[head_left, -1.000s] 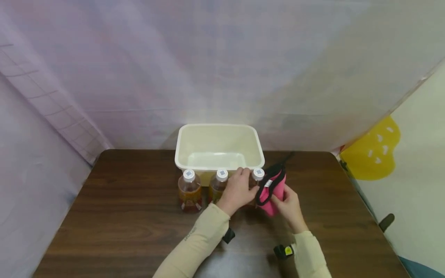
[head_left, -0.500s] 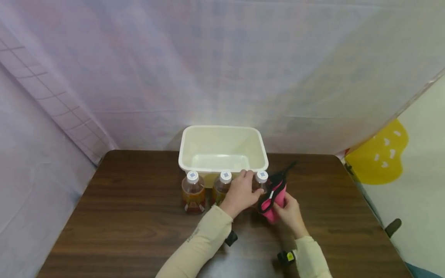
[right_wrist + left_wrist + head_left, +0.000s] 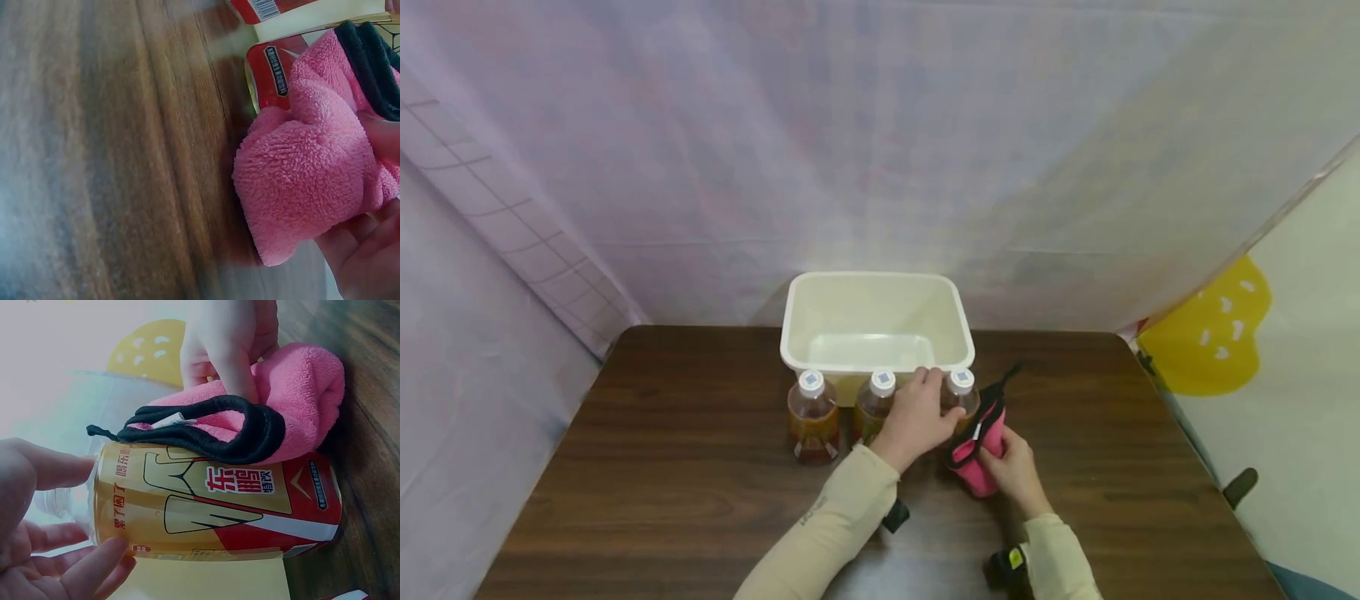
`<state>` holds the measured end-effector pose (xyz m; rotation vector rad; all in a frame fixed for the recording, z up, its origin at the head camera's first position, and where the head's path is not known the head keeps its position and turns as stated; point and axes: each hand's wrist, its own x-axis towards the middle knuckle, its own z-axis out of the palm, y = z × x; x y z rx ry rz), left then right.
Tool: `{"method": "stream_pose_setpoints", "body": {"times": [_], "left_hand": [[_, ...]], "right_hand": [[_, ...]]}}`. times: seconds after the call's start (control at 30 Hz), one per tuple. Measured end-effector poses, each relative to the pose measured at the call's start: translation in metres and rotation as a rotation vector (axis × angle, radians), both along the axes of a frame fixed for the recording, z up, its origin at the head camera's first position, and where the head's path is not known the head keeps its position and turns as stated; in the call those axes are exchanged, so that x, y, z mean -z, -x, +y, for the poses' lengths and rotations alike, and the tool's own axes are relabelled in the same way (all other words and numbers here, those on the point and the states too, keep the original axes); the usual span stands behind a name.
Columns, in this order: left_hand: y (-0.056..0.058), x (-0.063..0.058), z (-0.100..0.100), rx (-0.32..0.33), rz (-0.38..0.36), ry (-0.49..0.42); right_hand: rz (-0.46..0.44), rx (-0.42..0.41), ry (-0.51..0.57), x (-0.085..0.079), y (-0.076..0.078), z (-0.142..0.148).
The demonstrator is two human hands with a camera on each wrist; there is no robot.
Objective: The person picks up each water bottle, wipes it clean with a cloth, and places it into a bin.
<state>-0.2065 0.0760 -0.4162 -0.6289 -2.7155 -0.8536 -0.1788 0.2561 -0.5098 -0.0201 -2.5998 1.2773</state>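
Note:
Three drink bottles stand in a row; the rightmost bottle (image 3: 962,382) has a white cap and a gold and red label. My left hand (image 3: 917,423) grips this bottle around its shoulder, fingers and thumb curled about it in the left wrist view. A folded pink plush cloth (image 3: 981,477) with black edging and a small white tag lies against the bottle's right side. My right hand (image 3: 1017,475) pinches the cloth between thumb and fingers. The middle bottle (image 3: 871,408) is partly hidden behind my left hand. At left stands the third bottle (image 3: 813,425).
A cream plastic basin (image 3: 787,333) sits right behind the bottles, near the far edge of the dark wooden table (image 3: 662,467). Pale patterned sheeting (image 3: 880,150) hangs behind it. A yellow shape (image 3: 1213,342) shows on the wall at right.
My right hand has moved the pink cloth lower along the bottle, toward me. The left hand keeps its grip on the same bottle. The head view has shifted slightly.

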Motion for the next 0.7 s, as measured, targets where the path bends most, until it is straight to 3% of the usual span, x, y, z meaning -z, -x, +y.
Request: {"method": "stream_pose_setpoints", "body": {"times": [0.23, 0.37, 0.47, 0.6, 0.7], "left_hand": [[0.001, 0.000, -0.001, 0.001, 0.006, -0.005], [0.001, 0.002, -0.001, -0.006, 0.029, -0.002], [0.001, 0.003, 0.000, -0.004, 0.032, -0.002], [0.001, 0.003, 0.000, -0.004, 0.039, 0.007], [0.001, 0.003, 0.000, -0.008, 0.066, 0.013]], "right_hand": [[0.049, -0.017, 0.065, -0.018, -0.002, -0.002], [0.129, -0.028, 0.053, -0.036, -0.001, -0.003], [0.187, -0.044, 0.040, -0.058, -0.006, -0.011], [0.208, -0.061, 0.039, -0.066, -0.004, -0.009], [0.207, -0.072, 0.045, -0.059, 0.002, -0.002]]}}
